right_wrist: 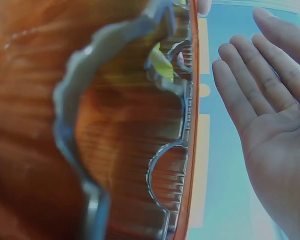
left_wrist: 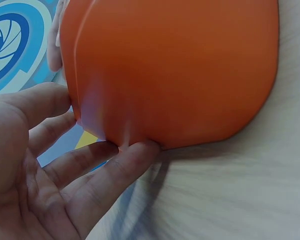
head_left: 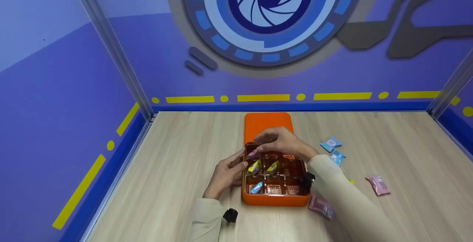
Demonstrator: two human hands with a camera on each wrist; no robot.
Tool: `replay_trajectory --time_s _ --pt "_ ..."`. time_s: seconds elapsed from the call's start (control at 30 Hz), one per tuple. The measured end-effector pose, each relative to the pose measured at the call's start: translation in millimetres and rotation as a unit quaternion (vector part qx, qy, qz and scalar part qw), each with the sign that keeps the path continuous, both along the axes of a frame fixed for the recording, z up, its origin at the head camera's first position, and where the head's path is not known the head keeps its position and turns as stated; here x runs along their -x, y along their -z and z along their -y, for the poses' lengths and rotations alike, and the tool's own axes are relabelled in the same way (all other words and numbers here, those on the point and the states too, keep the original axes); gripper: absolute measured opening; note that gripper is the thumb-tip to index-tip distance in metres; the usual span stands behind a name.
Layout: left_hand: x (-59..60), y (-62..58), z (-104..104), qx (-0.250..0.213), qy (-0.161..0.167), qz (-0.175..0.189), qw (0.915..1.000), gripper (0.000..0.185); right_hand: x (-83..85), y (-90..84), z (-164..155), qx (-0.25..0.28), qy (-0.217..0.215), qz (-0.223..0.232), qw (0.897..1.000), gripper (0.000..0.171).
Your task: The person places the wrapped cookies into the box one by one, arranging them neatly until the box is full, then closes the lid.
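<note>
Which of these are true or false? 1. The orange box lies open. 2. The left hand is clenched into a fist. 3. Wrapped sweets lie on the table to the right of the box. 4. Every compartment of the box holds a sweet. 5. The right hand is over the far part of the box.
1. The orange box lies open: true; its lid lies on the table behind it.
2. False. The left hand rests against the box's left side with straight fingers.
3. True: blue sweets and pink sweets lie there.
4. False. Several compartments show only the bare tray.
5. True: the right hand hovers over the far row.
</note>
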State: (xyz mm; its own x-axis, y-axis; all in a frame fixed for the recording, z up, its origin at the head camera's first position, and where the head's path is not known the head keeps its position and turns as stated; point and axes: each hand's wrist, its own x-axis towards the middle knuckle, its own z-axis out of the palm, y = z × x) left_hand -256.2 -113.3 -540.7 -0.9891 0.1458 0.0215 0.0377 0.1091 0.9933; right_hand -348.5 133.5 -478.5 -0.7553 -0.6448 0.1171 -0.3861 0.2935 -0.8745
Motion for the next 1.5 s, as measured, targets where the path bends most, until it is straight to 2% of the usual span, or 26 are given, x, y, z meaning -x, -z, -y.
replay_trajectory --time_s 0.17,0.43,0.7,0.9,1.13,1.5 --pt "1.3 2.5 0 -0.011 0.0 0.005 0.9999 0.054 -4.4 -1.7 -5 0.006 0.006 -0.001 1.0 0.037" --pt "2.1 3.5 0 0.008 -0.006 -0.008 0.9999 0.054 -10.7 -4.1 -12 0.04 0.002 -0.002 0.999 0.038" --pt "0.1 1.2 -1 -0.008 -0.007 0.018 0.9998 0.055 -19.6 -6.9 -20 0.055 0.026 -0.006 0.998 0.037" --pt "0.4 2.7 0 0.02 -0.014 0.001 0.9997 0.054 -28.0 -8.1 -29 0.055 0.045 -0.006 0.997 0.04" --pt "1.6 3.8 -1 0.037 -0.02 0.002 0.9991 0.053 -36.0 -6.1 -38 0.081 0.048 0.001 0.996 0.039" --pt "2.0 3.2 -1 0.029 -0.012 -0.004 0.9995 0.053 -44.4 -2.9 -46 0.112 0.067 0.009 0.991 0.041"
